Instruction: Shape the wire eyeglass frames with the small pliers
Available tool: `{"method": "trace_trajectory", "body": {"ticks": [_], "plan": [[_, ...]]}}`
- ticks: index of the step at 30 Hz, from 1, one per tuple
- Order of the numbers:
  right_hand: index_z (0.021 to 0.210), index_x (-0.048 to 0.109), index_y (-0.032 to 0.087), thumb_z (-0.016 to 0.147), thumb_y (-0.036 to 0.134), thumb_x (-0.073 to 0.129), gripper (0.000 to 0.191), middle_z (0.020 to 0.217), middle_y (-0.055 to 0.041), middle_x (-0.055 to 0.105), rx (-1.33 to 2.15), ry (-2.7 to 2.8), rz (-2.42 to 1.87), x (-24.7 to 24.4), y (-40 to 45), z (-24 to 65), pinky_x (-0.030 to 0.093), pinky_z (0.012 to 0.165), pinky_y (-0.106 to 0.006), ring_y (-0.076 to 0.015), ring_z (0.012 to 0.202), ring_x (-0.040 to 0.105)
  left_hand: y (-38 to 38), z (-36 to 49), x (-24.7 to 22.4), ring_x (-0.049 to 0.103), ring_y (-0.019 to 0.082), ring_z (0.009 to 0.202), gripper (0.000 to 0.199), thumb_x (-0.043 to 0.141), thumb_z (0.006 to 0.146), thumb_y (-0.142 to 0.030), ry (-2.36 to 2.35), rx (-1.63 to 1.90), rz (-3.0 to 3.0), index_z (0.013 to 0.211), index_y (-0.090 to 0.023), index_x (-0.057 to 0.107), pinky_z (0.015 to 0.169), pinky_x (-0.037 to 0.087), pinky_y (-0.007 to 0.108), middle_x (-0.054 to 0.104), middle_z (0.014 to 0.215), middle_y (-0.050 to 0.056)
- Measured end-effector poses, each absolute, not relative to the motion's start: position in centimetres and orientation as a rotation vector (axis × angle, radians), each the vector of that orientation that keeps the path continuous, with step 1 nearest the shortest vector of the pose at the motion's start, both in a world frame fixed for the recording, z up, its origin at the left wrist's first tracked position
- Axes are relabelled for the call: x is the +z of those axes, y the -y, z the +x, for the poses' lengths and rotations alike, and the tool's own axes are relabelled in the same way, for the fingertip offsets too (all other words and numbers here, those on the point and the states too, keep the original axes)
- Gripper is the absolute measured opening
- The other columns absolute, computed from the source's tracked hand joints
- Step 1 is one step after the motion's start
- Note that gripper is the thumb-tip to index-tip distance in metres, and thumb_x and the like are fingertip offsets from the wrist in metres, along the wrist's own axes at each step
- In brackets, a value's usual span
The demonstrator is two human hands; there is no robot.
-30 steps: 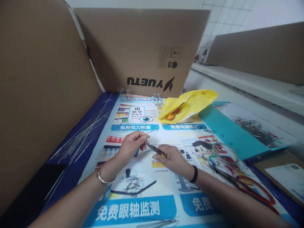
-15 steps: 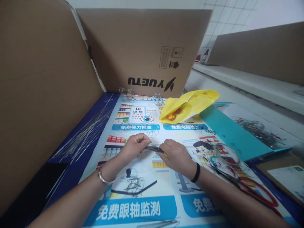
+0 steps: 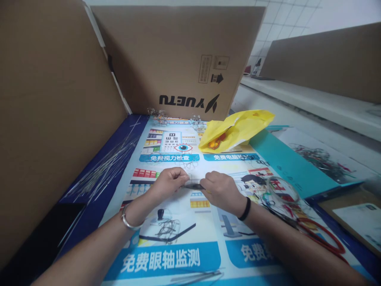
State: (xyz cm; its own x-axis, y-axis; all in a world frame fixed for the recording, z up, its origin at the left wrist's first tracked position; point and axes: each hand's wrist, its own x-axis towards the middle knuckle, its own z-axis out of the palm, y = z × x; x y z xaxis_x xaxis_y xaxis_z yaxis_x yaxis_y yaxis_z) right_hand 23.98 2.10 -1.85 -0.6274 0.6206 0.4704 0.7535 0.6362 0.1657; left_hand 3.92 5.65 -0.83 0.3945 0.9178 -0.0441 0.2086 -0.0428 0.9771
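Observation:
In the middle of the head view, my right hand point(image 3: 223, 192) is wrapped round small pliers point(image 3: 193, 186), whose dark jaws point left. A bit of yellow handle showed under the palm. My left hand point(image 3: 171, 182) pinches a thin piece of wire at the tips of those jaws; the wire is hard to make out between the fingers. Just beyond both hands lie faint bent wire shapes point(image 3: 190, 163) on the printed sheet point(image 3: 208, 222). Nearer to me sits a loose tangle of wire pieces point(image 3: 168, 230).
Long straight wires point(image 3: 102, 169) lie at left beside a black flat object point(image 3: 44, 238). A yellow bag point(image 3: 238, 129) stands behind the hands. Red-handled scissors point(image 3: 324, 234) lie under my right forearm. A teal folder point(image 3: 285, 169) bears wire scraps; cardboard walls point(image 3: 178, 47) close off the back and left.
The pliers have turned slightly in my right hand, so their yellow handle shows less. Both hands stay almost in place; the whole view has shifted a little.

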Motion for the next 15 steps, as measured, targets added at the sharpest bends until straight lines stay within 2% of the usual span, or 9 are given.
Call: {"method": "trace_trajectory", "body": {"ticks": [4, 10, 15], "plan": [[0.065, 0.052, 0.019, 0.082, 0.016, 0.047, 0.019, 0.062, -0.0007, 0.048, -0.548, 2.485, -0.962, -1.55, -1.67, 23.68, 0.022, 0.058, -0.029, -0.0143, 0.063, 0.038, -6.06, 3.64, -0.74, 0.036, 0.004, 0.040, 0.019, 0.058, 0.074, -0.032, -1.045, 0.857, 1.470, 0.065, -0.016, 0.053, 0.040, 0.027, 0.018, 0.052, 0.054, -0.005], [0.075, 0.057, 0.017, 0.083, 0.033, 0.053, 0.018, 0.075, -0.0043, 0.055, -0.347, 2.423, -1.363, -0.83, -1.90, 23.77, 0.028, 0.063, -0.028, -0.0157, 0.074, 0.045, -5.81, 3.66, -0.90, 0.040, 0.005, 0.040, 0.023, 0.057, 0.076, -0.036, -1.046, 0.817, 1.512, 0.064, -0.016, 0.052, 0.041, 0.031, 0.018, 0.052, 0.053, -0.005], [0.079, 0.057, 0.018, 0.084, 0.037, 0.053, 0.020, 0.078, -0.0039, 0.055, -0.210, 2.499, -1.389, -1.01, -1.99, 23.71, 0.030, 0.066, -0.027, -0.0157, 0.076, 0.047, -5.62, 3.77, -1.12, 0.041, 0.006, 0.041, 0.022, 0.055, 0.076, -0.035, -1.070, 0.823, 1.506, 0.064, -0.016, 0.052, 0.042, 0.031, 0.018, 0.053, 0.054, -0.004]]}}
